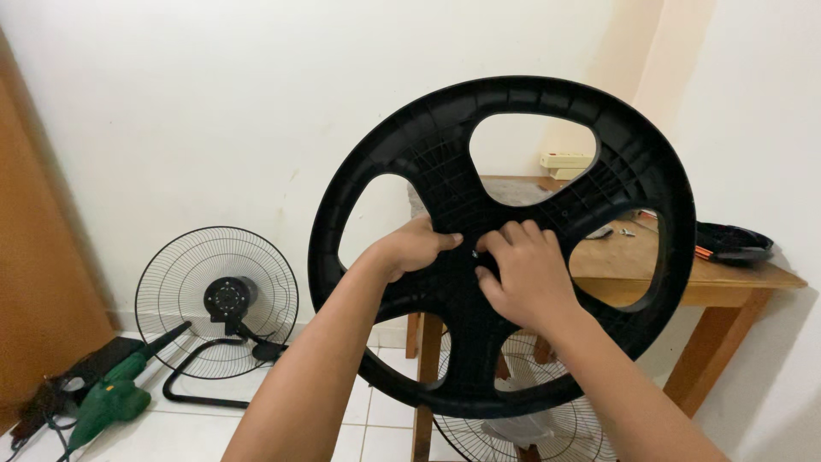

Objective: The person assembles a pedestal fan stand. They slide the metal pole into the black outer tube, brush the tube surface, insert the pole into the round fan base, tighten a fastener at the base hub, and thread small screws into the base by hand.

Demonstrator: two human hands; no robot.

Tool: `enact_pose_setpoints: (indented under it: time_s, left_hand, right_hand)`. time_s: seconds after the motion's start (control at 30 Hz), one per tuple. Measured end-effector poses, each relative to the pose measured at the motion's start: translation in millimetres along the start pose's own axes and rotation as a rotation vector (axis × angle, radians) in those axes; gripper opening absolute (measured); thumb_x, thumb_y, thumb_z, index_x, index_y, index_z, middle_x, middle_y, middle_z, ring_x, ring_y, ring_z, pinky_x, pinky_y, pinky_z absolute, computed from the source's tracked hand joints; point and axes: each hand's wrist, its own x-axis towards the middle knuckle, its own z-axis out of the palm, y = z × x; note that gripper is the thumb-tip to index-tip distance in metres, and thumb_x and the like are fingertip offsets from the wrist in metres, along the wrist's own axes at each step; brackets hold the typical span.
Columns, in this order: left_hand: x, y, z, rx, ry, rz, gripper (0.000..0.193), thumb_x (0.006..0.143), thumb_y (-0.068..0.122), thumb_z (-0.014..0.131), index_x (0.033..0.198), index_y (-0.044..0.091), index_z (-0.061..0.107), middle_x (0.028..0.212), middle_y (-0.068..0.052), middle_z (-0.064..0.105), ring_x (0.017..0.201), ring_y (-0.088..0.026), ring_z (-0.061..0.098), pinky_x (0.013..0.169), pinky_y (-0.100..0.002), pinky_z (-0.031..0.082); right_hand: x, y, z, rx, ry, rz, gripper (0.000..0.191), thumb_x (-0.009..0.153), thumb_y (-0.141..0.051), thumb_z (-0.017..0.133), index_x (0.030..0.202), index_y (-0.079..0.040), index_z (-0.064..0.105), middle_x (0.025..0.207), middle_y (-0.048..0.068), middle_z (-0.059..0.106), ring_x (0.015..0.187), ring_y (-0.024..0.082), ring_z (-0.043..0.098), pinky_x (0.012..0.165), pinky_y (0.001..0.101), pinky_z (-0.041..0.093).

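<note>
Black plastic, ribbed on its visible face, forms the round fan base (505, 248) held upright at chest height in the head view, in front of the wooden bench (684, 274). Left hand (410, 248) and right hand (526, 274) both close on the hub at the centre, fingers curled and pinching at a small fitting between them; the fitting itself is too small to identify. The base stands detached from any fan.

Behind the base, the bench carries small loose parts, an orange-handled tool and a dark cover. A wire fan grille (522, 419) lies beneath it. On the white tiled floor by the cream wall stand a floor fan (218, 304) and a green power tool (107, 398).
</note>
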Motion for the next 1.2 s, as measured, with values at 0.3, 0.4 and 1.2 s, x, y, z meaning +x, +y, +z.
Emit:
enact_pose_setpoints:
  time_s: [0.3,0.4,1.2]
  left_hand:
    - [-4,5,0,0.047,0.003,-0.035,0.045,0.094,0.022,0.063,0.137,0.008,0.061,0.126,-0.013,0.072,0.111,-0.026,0.069,0.095,-0.037,0.053]
    - [-5,5,0,0.008,-0.006,-0.019,0.046,0.093,0.021,0.063,0.137,0.006,0.062,0.126,-0.013,0.073,0.111,-0.027,0.070,0.095,-0.038,0.054]
    - [1,1,0,0.031,0.012,0.012,0.043,0.092,0.021,0.065,0.133,0.006,0.063,0.123,-0.013,0.073,0.111,-0.026,0.070,0.096,-0.038,0.053]
  right_hand:
    - [11,0,-4,-0.060,-0.252,0.012,0.032,0.071,-0.021,0.073,0.102,-0.012,0.070,0.087,0.009,0.070,0.088,0.029,0.066,0.078,0.0451,0.049]
    - [15,3,-4,-0.160,-0.230,0.051,0.028,0.073,-0.023,0.072,0.099,-0.012,0.069,0.087,0.009,0.072,0.088,0.030,0.067,0.077,0.0463,0.052]
    - [27,3,-13,-0.130,-0.422,-0.042,0.036,0.077,-0.016,0.066,0.113,-0.016,0.068,0.093,0.007,0.076,0.090,0.029,0.072,0.077,0.0432,0.057]
